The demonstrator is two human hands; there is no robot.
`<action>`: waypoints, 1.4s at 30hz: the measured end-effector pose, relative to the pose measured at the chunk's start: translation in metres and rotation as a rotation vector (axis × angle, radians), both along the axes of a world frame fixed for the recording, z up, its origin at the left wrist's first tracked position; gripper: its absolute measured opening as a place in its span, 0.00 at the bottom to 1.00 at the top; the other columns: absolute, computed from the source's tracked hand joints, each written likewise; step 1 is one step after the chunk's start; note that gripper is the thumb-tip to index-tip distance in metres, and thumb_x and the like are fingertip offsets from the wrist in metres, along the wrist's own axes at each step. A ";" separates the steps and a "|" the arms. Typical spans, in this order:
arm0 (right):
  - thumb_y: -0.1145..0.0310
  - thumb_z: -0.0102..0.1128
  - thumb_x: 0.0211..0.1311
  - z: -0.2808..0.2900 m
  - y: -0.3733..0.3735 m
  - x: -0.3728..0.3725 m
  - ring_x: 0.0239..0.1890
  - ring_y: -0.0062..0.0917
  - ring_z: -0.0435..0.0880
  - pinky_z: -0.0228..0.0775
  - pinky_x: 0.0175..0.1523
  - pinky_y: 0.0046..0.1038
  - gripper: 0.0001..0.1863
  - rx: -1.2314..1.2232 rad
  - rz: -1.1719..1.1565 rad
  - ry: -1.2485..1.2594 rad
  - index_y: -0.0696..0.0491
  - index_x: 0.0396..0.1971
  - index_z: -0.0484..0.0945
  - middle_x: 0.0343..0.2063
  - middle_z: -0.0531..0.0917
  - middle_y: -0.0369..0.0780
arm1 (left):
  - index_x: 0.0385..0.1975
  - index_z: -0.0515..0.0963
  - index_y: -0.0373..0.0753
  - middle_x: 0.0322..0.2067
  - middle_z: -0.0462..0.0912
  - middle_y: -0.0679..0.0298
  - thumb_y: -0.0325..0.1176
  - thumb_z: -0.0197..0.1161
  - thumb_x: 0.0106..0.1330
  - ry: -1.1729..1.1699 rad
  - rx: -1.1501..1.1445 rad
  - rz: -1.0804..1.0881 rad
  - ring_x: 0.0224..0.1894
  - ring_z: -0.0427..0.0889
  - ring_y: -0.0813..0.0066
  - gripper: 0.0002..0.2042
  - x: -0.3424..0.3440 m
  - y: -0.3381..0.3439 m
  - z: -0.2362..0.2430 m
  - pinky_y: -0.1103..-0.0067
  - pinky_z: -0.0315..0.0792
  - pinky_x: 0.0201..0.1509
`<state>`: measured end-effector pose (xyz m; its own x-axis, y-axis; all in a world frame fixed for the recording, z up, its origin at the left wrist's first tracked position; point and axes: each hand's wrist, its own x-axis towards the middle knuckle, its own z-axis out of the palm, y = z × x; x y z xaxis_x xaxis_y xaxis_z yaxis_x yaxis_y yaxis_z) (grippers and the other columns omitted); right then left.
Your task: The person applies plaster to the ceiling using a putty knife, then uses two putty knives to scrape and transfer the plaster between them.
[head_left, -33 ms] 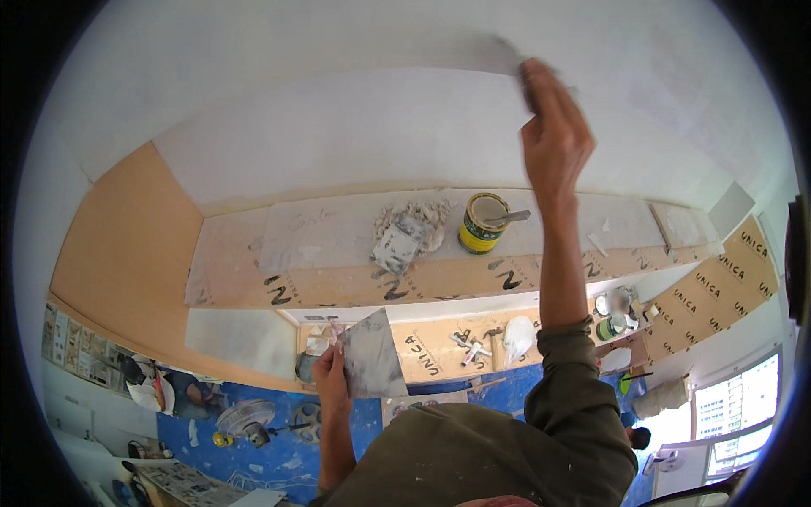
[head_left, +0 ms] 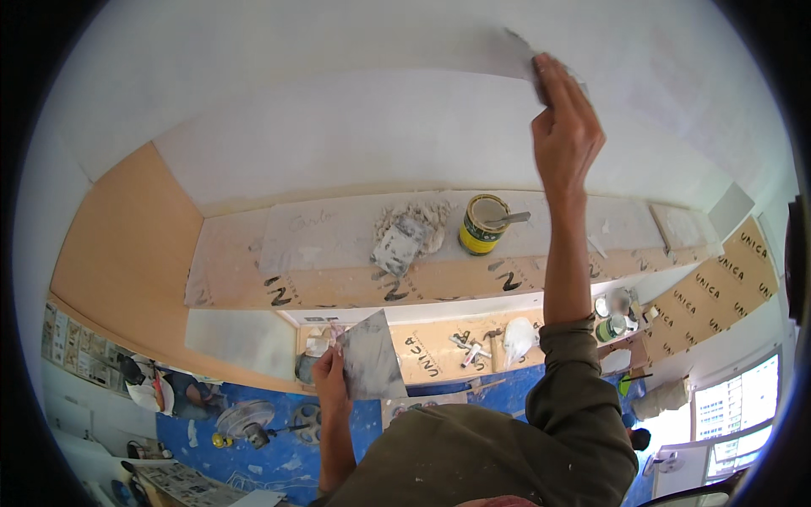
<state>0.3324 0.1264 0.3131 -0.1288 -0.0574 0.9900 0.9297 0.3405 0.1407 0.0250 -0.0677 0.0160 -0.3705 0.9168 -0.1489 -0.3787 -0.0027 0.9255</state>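
Note:
My right hand is raised to the white wall. Its fingers are closed on a putty knife, whose thin blade lies close to the upper surface, at a greyish streak. Lower down, my left hand pinches the left edge of a flat metal plate smeared with grey and white. Between the hands, on a ledge, stands an opened can with a yellow and dark label; a second knife's handle sticks out of it. Left of the can lies a crumpled whitish cloth with a smeared flat piece on it.
The ledge is wrapped in printed covering. Beneath it, a lower shelf holds a hammer, other tools, a plastic bag and cans. A fan stands on the blue floor; another person is at lower left.
My right hand has shifted a little to the right with the putty knife along the wall. My left hand and the metal plate stay nearly where they were.

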 end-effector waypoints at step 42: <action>0.90 0.52 0.41 -0.082 0.000 -0.034 0.46 0.34 0.84 0.78 0.49 0.32 0.25 -0.282 0.250 0.122 0.58 0.44 0.80 0.44 0.83 0.45 | 0.29 0.78 0.31 0.26 0.79 0.69 0.33 0.54 0.72 0.040 0.012 -0.122 0.27 0.72 0.87 0.13 0.020 0.016 0.013 0.85 0.68 0.33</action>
